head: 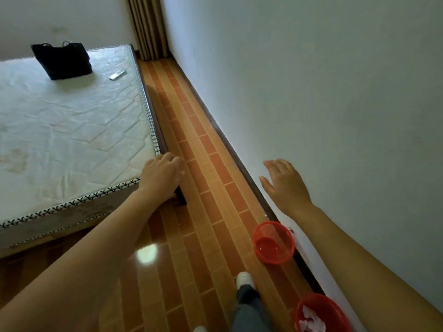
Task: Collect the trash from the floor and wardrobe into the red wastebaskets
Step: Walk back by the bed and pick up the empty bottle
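**Layout of the corridor between bed and wall**

From my remote viewpoint, the bed (pixel 72 130) occupies the left; on its far part stands a bag (pixel 62 60), with a remote control (pixel 117 75) just to the bag's right. The floor strip (pixel 191 164) runs between the bed and the wall (pixel 311 92) on the right, ending at a curtain (pixel 148 27) at the far end. Two wastebaskets sit on the floor against the wall: the farther wastebasket (pixel 273 243) ahead, the nearer wastebasket (pixel 320 313) behind it, containing crumpled paper (pixel 311 318). My left hand (pixel 163 174) lies over the bed's near right corner; my right hand (pixel 285 183) is before the wall. A shoe (pixel 244 279) stands left of the baskets.
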The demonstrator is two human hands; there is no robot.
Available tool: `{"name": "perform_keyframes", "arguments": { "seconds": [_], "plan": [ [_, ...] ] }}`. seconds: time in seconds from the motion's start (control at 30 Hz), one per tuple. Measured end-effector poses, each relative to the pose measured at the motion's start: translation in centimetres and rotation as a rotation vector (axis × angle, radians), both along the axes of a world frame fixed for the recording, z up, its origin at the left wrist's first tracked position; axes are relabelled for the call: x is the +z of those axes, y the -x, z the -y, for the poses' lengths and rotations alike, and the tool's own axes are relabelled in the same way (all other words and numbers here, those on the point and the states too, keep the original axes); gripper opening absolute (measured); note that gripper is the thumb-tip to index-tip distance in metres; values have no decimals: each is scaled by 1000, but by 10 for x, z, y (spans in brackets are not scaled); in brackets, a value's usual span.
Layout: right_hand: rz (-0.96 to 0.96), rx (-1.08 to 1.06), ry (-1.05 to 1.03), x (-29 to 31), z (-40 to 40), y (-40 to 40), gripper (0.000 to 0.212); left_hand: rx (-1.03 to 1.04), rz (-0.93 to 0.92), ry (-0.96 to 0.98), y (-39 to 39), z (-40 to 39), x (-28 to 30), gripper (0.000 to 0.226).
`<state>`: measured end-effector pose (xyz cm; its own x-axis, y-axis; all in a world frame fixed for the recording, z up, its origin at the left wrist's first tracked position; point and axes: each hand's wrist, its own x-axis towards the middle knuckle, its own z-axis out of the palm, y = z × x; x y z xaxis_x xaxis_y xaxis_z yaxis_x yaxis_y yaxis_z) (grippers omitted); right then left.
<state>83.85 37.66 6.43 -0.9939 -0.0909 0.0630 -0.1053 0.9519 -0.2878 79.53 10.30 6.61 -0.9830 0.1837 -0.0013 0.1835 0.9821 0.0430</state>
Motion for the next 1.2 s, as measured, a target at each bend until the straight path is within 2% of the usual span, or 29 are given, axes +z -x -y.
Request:
{"name": "perform_keyframes", "arguments": {
  "seconds": [0.3,0.5,0.83,1.03,1.2],
  "plan": [
    [-12,222,-17,14,-9,119,45,201,-40,-89,68,-23,9,43],
    [-47,299,17,16,-30,182,45,302,-48,-108,107,-38,4,44],
    [35,349,-13,2,-41,255,48,371,-27,-78,164,-44,-7,43],
    [39,328,-27,-11,-29,321,46,351,-26,-101,237,-32,-19,43],
    [19,313,-38,-15,0,409,45,336,-41,-142,332,-3,-27,43]
  ]
}}
